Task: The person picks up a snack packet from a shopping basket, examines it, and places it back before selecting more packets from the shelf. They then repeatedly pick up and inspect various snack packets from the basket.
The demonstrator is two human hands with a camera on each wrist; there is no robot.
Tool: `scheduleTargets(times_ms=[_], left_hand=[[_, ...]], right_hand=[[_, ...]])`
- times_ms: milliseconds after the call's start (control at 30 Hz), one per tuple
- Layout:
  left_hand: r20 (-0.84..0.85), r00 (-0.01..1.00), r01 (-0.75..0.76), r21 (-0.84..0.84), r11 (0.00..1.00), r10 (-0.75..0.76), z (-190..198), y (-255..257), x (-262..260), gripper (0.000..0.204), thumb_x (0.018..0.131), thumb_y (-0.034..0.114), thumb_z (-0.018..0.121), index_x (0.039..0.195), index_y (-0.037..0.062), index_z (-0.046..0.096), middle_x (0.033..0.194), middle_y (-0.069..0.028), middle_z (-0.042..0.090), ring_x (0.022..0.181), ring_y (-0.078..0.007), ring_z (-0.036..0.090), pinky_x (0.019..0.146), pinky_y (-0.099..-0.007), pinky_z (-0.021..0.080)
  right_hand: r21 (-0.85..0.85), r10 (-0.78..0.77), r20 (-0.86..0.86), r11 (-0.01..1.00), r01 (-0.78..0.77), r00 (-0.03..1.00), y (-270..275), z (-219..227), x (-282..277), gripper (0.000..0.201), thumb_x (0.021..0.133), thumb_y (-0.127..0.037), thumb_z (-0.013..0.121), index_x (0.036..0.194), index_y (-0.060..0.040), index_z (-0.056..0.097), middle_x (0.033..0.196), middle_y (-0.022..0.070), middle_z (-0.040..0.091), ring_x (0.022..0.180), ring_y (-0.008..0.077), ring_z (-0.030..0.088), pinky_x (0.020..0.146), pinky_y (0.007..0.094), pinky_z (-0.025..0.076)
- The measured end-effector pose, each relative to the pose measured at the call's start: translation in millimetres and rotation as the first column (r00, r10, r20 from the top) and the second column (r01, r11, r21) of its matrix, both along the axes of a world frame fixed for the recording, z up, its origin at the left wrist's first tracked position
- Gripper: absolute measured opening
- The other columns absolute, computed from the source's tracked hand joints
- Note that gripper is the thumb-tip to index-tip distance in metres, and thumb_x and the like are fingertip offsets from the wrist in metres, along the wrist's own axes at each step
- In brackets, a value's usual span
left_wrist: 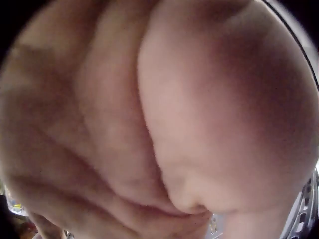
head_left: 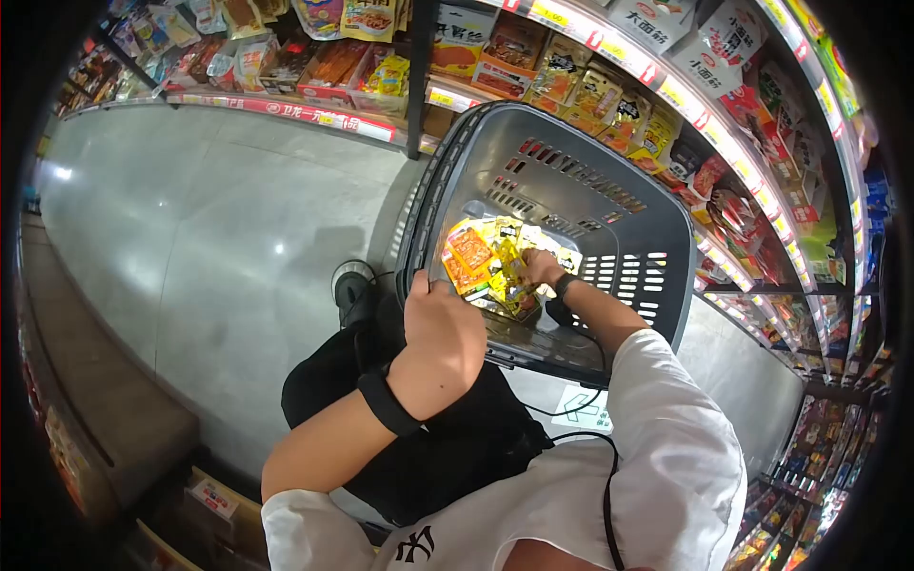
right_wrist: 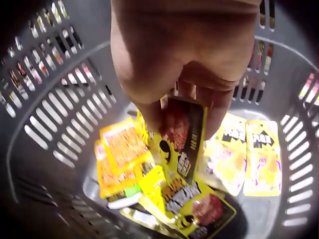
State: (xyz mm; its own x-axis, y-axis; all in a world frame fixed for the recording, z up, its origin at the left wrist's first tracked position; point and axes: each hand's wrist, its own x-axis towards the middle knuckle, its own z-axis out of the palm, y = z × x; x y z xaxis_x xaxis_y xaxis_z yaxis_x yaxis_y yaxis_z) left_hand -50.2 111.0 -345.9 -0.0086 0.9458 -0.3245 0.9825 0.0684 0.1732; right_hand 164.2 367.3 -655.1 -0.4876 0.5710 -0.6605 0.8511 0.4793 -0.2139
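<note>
A grey plastic shopping basket (head_left: 640, 233) with slotted walls takes up the middle of the head view. My left hand (head_left: 443, 333) grips its near rim; in the left wrist view the palm (left_wrist: 149, 114) fills nearly everything and hides the grip. Deep inside the basket, my right hand (head_left: 543, 269) holds a black-and-yellow snack packet (right_wrist: 182, 139) between thumb and fingers. Under it lies another black-and-yellow packet (right_wrist: 202, 211). Two orange packets (right_wrist: 122, 149) overlap on one side of the heap. Across from them, yellow-and-white packets (right_wrist: 263, 159) lie along the basket bottom.
Shelves of bagged snacks (head_left: 595, 95) curve past the basket at the back and right. More packets fill a low shelf (head_left: 286, 109) at the back left. Grey floor (head_left: 219, 219) spreads to the left, with a shoe (head_left: 354, 290) beside the basket. A dark cable (head_left: 609, 495) hangs over the white shirt.
</note>
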Motion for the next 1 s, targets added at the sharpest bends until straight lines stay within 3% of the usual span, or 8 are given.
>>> scheduleTargets(times_ms=[167,267,333,500,667,800,867,1000], left_hand=[[-0.027,0.999,0.041,-0.06,0.997,-0.042,-1.6,10.6,5.4,0.016,0.079,0.016,0.062,0.081,0.0132,0.077,0.085,-0.0074,0.075,0.098,-0.0225,0.067,0.105,-0.0432,0.036],[-0.019,0.998,0.065,-0.058,0.996,-0.066,1.1,17.8,3.7,0.014,0.077,0.018,0.064,0.077,0.0135,0.077,0.081,-0.0091,0.075,0.092,-0.0247,0.069,0.1,-0.0443,0.04],[-0.037,0.997,0.061,-0.022,0.998,-0.062,-3.4,22.2,0.4,0.014,0.076,0.02,0.065,0.076,0.0133,0.077,0.08,-0.0103,0.074,0.088,-0.0263,0.07,0.098,-0.0458,0.042],[-0.017,1.0,-0.008,0.047,0.999,0.009,-17.7,50.6,7.1,0.018,0.073,0.024,0.064,0.075,0.0095,0.076,0.079,-0.0143,0.073,0.079,-0.0302,0.072,0.102,-0.0489,0.045],[-0.085,0.996,-0.048,-0.084,0.995,0.04,-10.5,76.6,17.0,0.027,0.081,0.029,0.058,0.085,0.0108,0.079,0.091,-0.0107,0.077,0.097,-0.0274,0.072,0.107,-0.0433,0.039],[-0.142,0.989,-0.073,-0.217,0.973,0.043,-15.7,89.0,21.7,0.035,0.086,0.033,0.056,0.097,0.0077,0.077,0.103,-0.0133,0.075,0.105,-0.0287,0.071,0.115,-0.0482,0.034],[-0.115,0.991,-0.089,-0.245,0.966,0.062,-16.0,89.9,23.8,0.038,0.088,0.035,0.055,0.102,0.0066,0.076,0.108,-0.0143,0.074,0.108,-0.0292,0.07,0.119,-0.0502,0.031],[-0.083,0.995,-0.081,-0.249,0.965,0.062,-13.6,88.0,25.1,0.038,0.088,0.035,0.056,0.101,0.0058,0.076,0.109,-0.0166,0.074,0.108,-0.0317,0.069,0.118,-0.052,0.032]], right_hand=[[0.137,-0.037,-0.392,0.986,0.098,0.919,14.6,85.8,2.3,0.044,0.088,-0.034,0.076,0.111,0.0014,0.064,0.095,0.0207,0.072,0.085,0.0321,0.072,0.079,0.0415,0.055],[-0.217,-0.354,-0.655,0.934,0.282,0.668,0.8,164.9,13.4,0.028,0.098,-0.018,0.07,0.115,-0.0005,0.057,0.092,0.0058,0.068,0.079,0.0094,0.063,0.07,0.0303,0.054],[-0.415,-0.508,-0.747,0.86,0.296,0.429,-11.9,211.5,20.7,0.026,0.101,-0.014,0.065,0.122,-0.0018,0.057,0.094,0.0025,0.067,0.082,0.0079,0.062,0.073,0.0249,0.052],[-0.744,-0.756,-0.628,0.653,0.144,0.185,-30.0,303.3,43.1,0.031,0.107,-0.026,0.046,0.122,-0.0027,0.059,0.08,-0.0053,0.051,0.066,0.003,0.044,0.059,0.0198,0.034],[-0.77,-0.739,-0.633,0.633,-0.087,0.231,-59.2,348.1,54.6,0.066,0.105,-0.063,0.04,0.138,-0.0058,0.045,0.079,-0.0061,0.045,0.062,0.003,0.029,0.054,0.0218,0.021],[-0.65,-0.641,-0.752,0.682,-0.335,0.153,-49.3,350.5,50.2,0.081,0.083,-0.035,0.08,0.144,-0.0075,0.034,0.114,0.004,0.062,0.101,0.0105,0.06,0.086,0.0238,0.047],[-0.69,-0.662,-0.723,0.699,-0.188,0.198,-42.9,346.9,49.3,0.097,0.067,-0.022,0.09,0.144,-0.0058,0.033,0.118,0.0074,0.062,0.111,0.014,0.062,0.097,0.026,0.048],[-0.671,-0.649,-0.742,0.713,-0.206,0.17,-31.6,344.1,48.0,0.102,0.062,0.003,0.091,0.147,-0.0071,0.035,0.119,0.0058,0.061,0.114,0.0149,0.06,0.102,0.0288,0.047]])
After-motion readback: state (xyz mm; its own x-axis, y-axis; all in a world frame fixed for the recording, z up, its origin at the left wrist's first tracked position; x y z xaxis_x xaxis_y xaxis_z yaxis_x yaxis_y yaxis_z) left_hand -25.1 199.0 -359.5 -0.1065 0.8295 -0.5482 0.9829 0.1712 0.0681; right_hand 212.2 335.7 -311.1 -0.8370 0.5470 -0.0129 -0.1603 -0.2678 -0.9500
